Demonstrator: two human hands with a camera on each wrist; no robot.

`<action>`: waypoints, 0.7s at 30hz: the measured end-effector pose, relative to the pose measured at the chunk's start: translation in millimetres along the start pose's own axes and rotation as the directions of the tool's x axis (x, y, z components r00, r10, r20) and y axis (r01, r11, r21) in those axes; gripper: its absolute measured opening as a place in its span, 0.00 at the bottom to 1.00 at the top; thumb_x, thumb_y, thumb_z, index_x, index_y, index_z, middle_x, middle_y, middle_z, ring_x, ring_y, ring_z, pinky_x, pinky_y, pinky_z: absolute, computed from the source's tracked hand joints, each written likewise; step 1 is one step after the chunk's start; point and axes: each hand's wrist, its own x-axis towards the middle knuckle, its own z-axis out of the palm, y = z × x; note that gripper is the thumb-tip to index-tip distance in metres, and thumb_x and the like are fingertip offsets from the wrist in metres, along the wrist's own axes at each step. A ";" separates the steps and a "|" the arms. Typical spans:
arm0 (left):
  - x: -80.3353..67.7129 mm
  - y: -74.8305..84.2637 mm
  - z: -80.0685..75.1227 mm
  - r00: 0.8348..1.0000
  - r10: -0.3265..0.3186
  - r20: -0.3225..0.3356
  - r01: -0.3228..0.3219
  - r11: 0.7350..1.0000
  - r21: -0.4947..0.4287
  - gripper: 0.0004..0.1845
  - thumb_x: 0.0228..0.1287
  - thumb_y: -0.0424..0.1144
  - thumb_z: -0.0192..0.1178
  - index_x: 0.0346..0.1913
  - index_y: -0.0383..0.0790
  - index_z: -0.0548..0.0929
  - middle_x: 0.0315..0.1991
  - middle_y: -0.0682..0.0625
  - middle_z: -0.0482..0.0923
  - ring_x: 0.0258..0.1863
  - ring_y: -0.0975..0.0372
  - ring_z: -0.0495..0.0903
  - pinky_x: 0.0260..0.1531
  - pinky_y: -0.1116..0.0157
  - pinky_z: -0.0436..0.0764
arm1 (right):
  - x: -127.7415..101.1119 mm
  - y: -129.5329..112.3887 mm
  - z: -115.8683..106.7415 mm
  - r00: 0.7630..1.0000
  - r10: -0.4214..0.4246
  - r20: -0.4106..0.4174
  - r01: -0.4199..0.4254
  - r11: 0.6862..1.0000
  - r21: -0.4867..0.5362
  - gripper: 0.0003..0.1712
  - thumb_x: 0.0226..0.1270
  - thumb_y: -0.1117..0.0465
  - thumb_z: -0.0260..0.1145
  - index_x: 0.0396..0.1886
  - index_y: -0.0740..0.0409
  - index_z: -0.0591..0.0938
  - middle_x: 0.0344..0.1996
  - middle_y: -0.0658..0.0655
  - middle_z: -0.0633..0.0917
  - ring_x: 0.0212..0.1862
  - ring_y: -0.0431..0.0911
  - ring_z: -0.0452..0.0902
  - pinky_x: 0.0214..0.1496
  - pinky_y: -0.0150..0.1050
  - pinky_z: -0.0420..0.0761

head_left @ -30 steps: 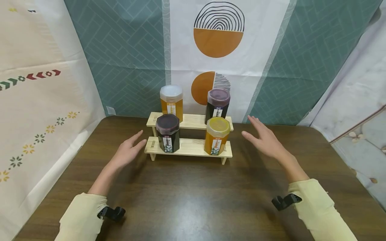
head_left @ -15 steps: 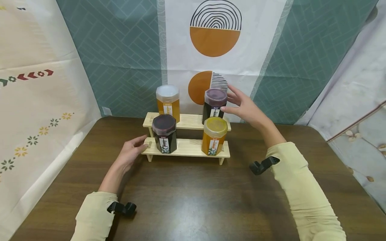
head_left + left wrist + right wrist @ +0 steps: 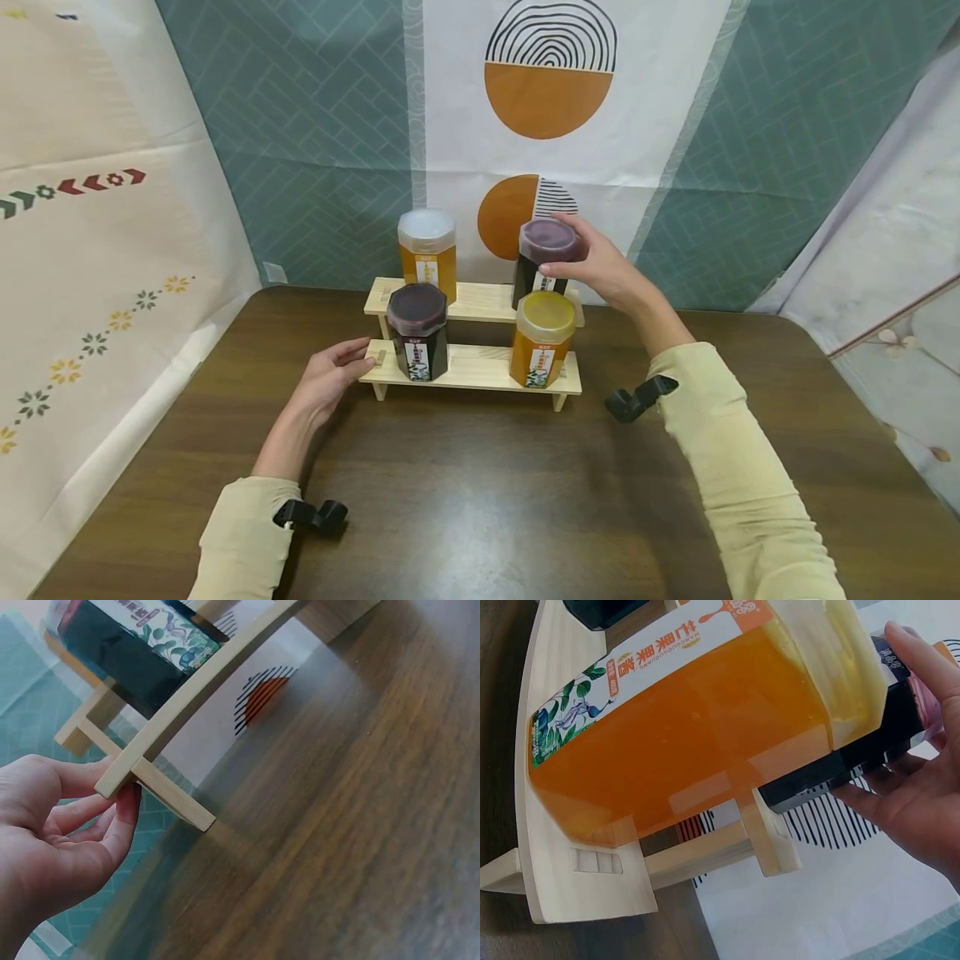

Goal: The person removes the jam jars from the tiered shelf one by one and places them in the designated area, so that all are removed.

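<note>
On the dark wood bench (image 3: pixel 480 500), against a patterned backdrop (image 3: pixel 315 142), stands a two-step wooden rack (image 3: pixel 472 371), the landmark for all positions below. Its upper step carries an amber jar with a white lid (image 3: pixel 426 254) at left and a dark jar with a purple lid (image 3: pixel 544 258) at right. Its lower step carries a second dark jar (image 3: pixel 417 331) at left and an orange jar with a yellow lid (image 3: pixel 542 337) at right, directly in front of the purple-lidded jar. The right hand (image 3: pixel 600 267) reaches over the rack's right end, fingers (image 3: pixel 922 690) curled round the purple-lidded jar near its lid. The left hand (image 3: pixel 330 383) pinches the lower step's left end, thumb on top, fingers (image 3: pixel 120 825) beneath.
</note>
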 end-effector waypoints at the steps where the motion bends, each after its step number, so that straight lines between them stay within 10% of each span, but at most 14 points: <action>1: 0.4 -0.6 0.3 1.000 0.000 0.001 0.000 1.000 -0.001 0.28 0.62 0.28 0.54 0.63 0.24 0.59 0.58 0.33 0.61 0.43 0.67 0.72 0.44 0.74 0.72 | 0.3 0.1 0.4 1.000 -0.003 -0.001 0.003 1.000 0.009 0.44 0.54 0.65 0.68 0.68 0.54 0.55 0.57 0.59 0.66 0.56 0.50 0.64 0.56 0.45 0.67; 21: -1.3 0.6 0.6 1.000 0.005 0.008 -0.005 1.000 -0.028 0.28 0.62 0.28 0.54 0.64 0.24 0.58 0.59 0.32 0.60 0.44 0.67 0.71 0.45 0.74 0.71 | 5.8 1.6 -3.5 0.999 -0.001 -0.034 0.004 0.996 0.094 0.36 0.52 0.70 0.67 0.61 0.56 0.63 0.49 0.62 0.71 0.48 0.51 0.69 0.47 0.38 0.73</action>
